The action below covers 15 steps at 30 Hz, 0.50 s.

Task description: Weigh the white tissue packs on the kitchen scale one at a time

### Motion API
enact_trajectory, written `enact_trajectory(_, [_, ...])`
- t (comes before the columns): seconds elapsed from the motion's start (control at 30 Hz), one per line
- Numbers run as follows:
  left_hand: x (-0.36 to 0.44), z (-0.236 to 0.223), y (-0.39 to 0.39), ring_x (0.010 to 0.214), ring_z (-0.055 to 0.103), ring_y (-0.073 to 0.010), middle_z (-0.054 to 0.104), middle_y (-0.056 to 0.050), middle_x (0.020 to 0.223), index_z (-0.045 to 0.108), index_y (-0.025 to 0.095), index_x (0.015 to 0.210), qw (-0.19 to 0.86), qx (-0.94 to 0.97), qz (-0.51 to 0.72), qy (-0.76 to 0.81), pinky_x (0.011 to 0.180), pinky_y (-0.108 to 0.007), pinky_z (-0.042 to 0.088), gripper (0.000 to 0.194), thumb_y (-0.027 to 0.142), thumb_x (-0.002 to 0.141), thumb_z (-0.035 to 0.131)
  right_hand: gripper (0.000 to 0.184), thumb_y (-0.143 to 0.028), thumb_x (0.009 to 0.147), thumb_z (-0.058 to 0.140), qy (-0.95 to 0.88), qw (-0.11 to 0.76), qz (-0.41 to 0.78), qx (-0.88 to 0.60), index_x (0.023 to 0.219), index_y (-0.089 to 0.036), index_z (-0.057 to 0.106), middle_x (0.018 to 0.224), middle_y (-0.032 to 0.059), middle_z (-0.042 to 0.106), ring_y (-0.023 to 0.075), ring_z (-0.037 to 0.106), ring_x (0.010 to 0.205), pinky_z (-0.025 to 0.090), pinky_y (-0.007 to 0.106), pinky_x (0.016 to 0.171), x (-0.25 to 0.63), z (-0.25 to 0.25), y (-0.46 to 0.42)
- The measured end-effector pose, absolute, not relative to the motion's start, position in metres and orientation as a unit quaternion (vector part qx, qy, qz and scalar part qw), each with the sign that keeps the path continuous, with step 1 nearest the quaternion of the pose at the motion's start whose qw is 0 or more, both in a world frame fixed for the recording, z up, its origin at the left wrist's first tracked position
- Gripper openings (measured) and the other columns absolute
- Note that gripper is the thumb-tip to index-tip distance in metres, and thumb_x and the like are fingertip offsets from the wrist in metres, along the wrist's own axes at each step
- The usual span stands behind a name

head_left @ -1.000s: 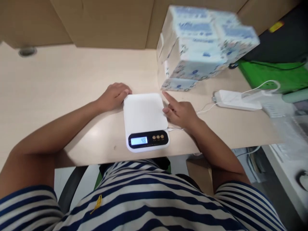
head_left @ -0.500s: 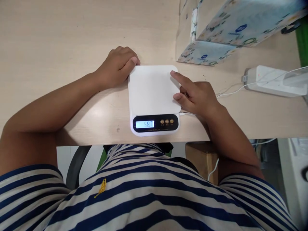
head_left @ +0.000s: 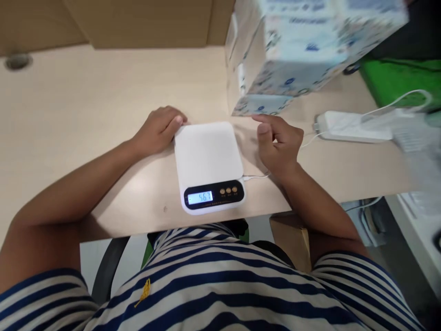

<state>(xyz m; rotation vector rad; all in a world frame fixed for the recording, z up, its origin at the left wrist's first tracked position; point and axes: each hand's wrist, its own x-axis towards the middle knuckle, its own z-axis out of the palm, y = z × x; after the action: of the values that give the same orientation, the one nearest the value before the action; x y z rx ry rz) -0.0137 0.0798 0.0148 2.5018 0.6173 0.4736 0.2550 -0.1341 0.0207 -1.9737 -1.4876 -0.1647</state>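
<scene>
A white digital kitchen scale (head_left: 208, 154) lies near the front edge of the desk, its plate bare. Its lit display (head_left: 200, 197) looks like 56.7, and several gold buttons sit beside it. My left hand (head_left: 161, 128) rests at the scale's far left corner, fingers curled together and thumb against the edge. To the right of the scale, apart from it, my right hand (head_left: 280, 142) is raised with nothing in it. Its index finger is stretched out and the thumb stands away from it. A thin white cable (head_left: 257, 177) runs from the scale's right side below this hand.
Floral tissue packs (head_left: 292, 59) are stacked at the back right, close beyond my right hand. A white power strip (head_left: 356, 126) lies to the right. Cardboard (head_left: 144, 23) stands along the back, and a cable hole (head_left: 19, 61) shows at the far left.
My right hand has come off the scale's right edge and moved to the right. The display went from about 4.8 to 58.7 and then 56.7. My left hand stays at the corner.
</scene>
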Motion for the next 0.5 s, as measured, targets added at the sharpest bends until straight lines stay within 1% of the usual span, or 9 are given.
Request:
enact_trajectory(0.03, [-0.016,0.014,0.08,0.128,0.069,-0.0273,0.076,-0.012,0.132,0.07,0.021,0.126,0.263,0.916,0.191,0.236,0.12,-0.049,0.052,0.063,0.06,0.115,0.022,0.089,-0.076,0.111,0.014,-0.526,0.367,-0.088,-0.762,0.134,-0.019,0.078,0.111,0.0154,0.079,0.0288,0.078,0.1,0.062,0.045,0.093,0.261,0.02,-0.13])
enact_trajectory(0.07, [-0.019,0.015,0.079,0.13,0.069,-0.0272,0.075,-0.013,0.135,0.069,0.021,0.13,0.263,0.909,0.209,0.245,0.12,-0.048,0.053,0.063,0.062,0.115,0.023,0.088,-0.074,0.111,0.013,-0.483,0.407,-0.114,-0.767,0.138,-0.02,0.076,0.119,0.0167,0.077,0.0313,0.078,0.11,0.061,0.049,0.099,0.27,0.019,-0.126])
enact_trajectory(0.1, [-0.022,0.016,0.077,0.132,0.068,-0.0274,0.074,-0.013,0.138,0.067,0.022,0.133,0.258,0.905,0.228,0.25,0.121,-0.048,0.054,0.063,0.065,0.114,0.024,0.086,-0.074,0.111,0.013,-0.444,0.442,-0.139,-0.767,0.147,-0.02,0.07,0.129,0.0179,0.073,0.0337,0.075,0.122,0.06,0.053,0.106,0.281,0.018,-0.121])
enact_trajectory(0.17, [-0.027,0.022,0.07,0.137,0.066,-0.0283,0.071,-0.014,0.142,0.064,0.024,0.137,0.237,0.903,0.262,0.244,0.125,-0.051,0.052,0.061,0.067,0.113,0.029,0.085,-0.076,0.109,0.017,-0.386,0.495,-0.171,-0.76,0.166,-0.022,0.05,0.15,0.0207,0.061,0.0369,0.065,0.141,0.056,0.059,0.115,0.305,0.015,-0.113])
enact_trajectory(0.23, [-0.028,0.033,0.059,0.143,0.062,-0.0294,0.069,-0.013,0.147,0.061,0.027,0.141,0.226,0.905,0.279,0.226,0.128,-0.054,0.05,0.056,0.067,0.112,0.035,0.088,-0.077,0.108,0.018,-0.358,0.515,-0.155,-0.764,0.177,-0.023,0.029,0.168,0.0218,0.045,0.0368,0.052,0.156,0.054,0.06,0.119,0.326,0.012,-0.106])
enact_trajectory(0.27, [-0.027,0.04,0.054,0.146,0.06,-0.0298,0.066,-0.013,0.151,0.059,0.028,0.145,0.229,0.906,0.279,0.219,0.129,-0.054,0.05,0.055,0.067,0.112,0.038,0.088,-0.076,0.108,0.015,-0.354,0.515,-0.126,-0.771,0.179,-0.024,0.021,0.173,0.0212,0.038,0.0357,0.047,0.161,0.054,0.059,0.12,0.333,0.01,-0.103])
enact_trajectory(0.33, [-0.019,0.055,0.048,0.154,0.053,-0.0308,0.058,-0.013,0.162,0.052,0.031,0.154,0.246,0.909,0.26,0.214,0.129,-0.054,0.051,0.057,0.067,0.11,0.045,0.089,-0.076,0.107,0.008,-0.352,0.509,-0.06,-0.783,0.181,-0.026,0.012,0.18,0.0187,0.032,0.0331,0.041,0.167,0.055,0.056,0.12,0.341,0.008,-0.099])
enact_trajectory(0.43, [0.005,0.075,0.048,0.162,0.046,-0.0347,0.045,-0.015,0.174,0.039,0.03,0.164,0.275,0.906,0.222,0.233,0.128,-0.055,0.052,0.072,0.071,0.106,0.05,0.089,-0.077,0.106,0.003,-0.355,0.505,0.0,-0.787,0.182,-0.031,0.01,0.184,0.0135,0.029,0.0314,0.038,0.169,0.055,0.056,0.122,0.342,0.006,-0.094])
enact_trajectory(0.5, [0.028,0.084,0.05,0.165,0.043,-0.0378,0.04,-0.016,0.178,0.034,0.03,0.168,0.29,0.898,0.218,0.25,0.128,-0.055,0.052,0.078,0.074,0.106,0.048,0.085,-0.071,0.108,0.001,-0.352,0.505,0.016,-0.788,0.182,-0.031,0.006,0.186,0.0117,0.026,0.0298,0.036,0.171,0.053,0.058,0.124,0.343,0.005,-0.093])
